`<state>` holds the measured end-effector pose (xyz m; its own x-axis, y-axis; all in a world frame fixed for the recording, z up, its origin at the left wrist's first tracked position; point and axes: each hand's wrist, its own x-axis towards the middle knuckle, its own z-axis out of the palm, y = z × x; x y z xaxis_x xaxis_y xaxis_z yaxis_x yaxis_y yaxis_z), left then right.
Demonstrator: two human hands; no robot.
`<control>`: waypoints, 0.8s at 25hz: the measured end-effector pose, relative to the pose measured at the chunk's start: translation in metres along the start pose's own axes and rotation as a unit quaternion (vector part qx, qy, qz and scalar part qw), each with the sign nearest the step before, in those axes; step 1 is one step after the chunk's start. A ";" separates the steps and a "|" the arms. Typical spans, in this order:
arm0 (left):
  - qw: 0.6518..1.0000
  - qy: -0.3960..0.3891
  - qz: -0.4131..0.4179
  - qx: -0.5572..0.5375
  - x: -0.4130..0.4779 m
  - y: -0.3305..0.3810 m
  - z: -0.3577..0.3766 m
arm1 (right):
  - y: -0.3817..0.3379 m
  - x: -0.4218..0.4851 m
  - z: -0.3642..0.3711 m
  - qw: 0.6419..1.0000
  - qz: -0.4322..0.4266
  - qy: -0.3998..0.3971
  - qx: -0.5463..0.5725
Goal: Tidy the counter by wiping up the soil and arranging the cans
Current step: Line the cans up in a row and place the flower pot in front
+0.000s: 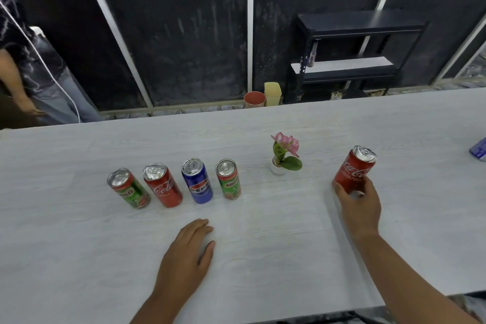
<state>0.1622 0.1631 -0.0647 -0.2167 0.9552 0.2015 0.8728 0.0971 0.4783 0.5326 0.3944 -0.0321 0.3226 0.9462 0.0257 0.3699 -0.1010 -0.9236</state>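
Note:
Several cans stand in a row on the pale counter [79, 244]: a green Milo can [128, 188], a red Coca-Cola can [163, 184], a blue Pepsi can [197, 180] and a second green Milo can [228, 179]. To the right, my right hand [359, 204] grips another red Coca-Cola can [355, 168] near its base; the can stands upright or just above the counter. My left hand [188, 258] rests flat on the counter in front of the row, fingers straight. No soil is visible.
A small white pot with a pink flower [285, 152] stands between the row and the held can. A blue-white object [480, 150] shows at the right edge. Beyond the counter are a person [34, 73], two bins [263, 98] and a black shelf [355, 55].

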 end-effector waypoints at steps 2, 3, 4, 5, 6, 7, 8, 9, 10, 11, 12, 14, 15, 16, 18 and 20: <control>0.999 0.012 -0.032 0.005 -0.016 -0.020 -0.013 | -0.005 -0.020 0.008 1.000 0.000 -0.017 0.018; 0.999 0.014 -0.042 0.006 -0.021 -0.025 -0.016 | -0.007 -0.032 0.014 0.999 -0.001 -0.031 0.025; 0.999 0.017 -0.048 0.007 -0.024 -0.026 -0.016 | -0.009 -0.044 0.022 0.998 -0.001 -0.048 0.029; 0.998 0.020 -0.052 0.009 -0.024 -0.026 -0.016 | -0.011 -0.056 0.031 0.997 -0.002 -0.069 0.030; 0.998 0.023 -0.054 0.009 -0.023 -0.025 -0.016 | -0.013 -0.067 0.042 0.995 -0.007 -0.091 0.028; 0.998 0.025 -0.057 0.009 -0.022 -0.023 -0.015 | -0.015 -0.076 0.052 0.993 -0.017 -0.115 0.024; 0.998 0.023 -0.059 0.007 -0.021 -0.021 -0.015 | -0.018 -0.083 0.063 0.990 -0.029 -0.138 0.019; 0.998 0.021 -0.060 0.006 -0.020 -0.022 -0.016 | -0.021 -0.088 0.074 0.986 -0.042 -0.160 0.013; 0.998 0.019 -0.060 0.004 -0.020 -0.023 -0.016 | -0.026 -0.091 0.084 0.982 -0.053 -0.179 0.010; 0.998 0.018 -0.057 0.003 -0.021 -0.025 -0.016 | -0.032 -0.092 0.093 0.979 -0.061 -0.195 0.009; 0.998 0.019 -0.056 0.002 -0.021 -0.026 -0.016 | -0.037 -0.092 0.101 0.976 -0.067 -0.208 0.009; 0.998 0.022 -0.057 0.001 -0.022 -0.026 -0.015 | -0.045 -0.087 0.115 0.972 -0.075 -0.221 0.007; 0.998 0.024 -0.057 0.000 -0.022 -0.025 -0.016 | -0.047 -0.083 0.120 0.971 -0.079 -0.224 0.001; 0.998 0.026 -0.056 -0.001 -0.021 -0.024 -0.016 | -0.048 -0.079 0.123 0.970 -0.082 -0.227 -0.005; 0.998 0.029 -0.053 -0.002 -0.021 -0.024 -0.016 | -0.047 -0.074 0.127 0.969 -0.082 -0.232 -0.014; 0.998 0.032 -0.053 -0.001 -0.021 -0.023 -0.017 | -0.044 -0.072 0.127 0.968 -0.085 -0.233 -0.024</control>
<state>0.1398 0.1359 -0.0653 -0.3356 0.9195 0.2047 0.8427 0.1959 0.5014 0.3825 0.3700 -0.0420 -0.1709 0.9853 -0.0090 0.4264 0.0657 -0.9021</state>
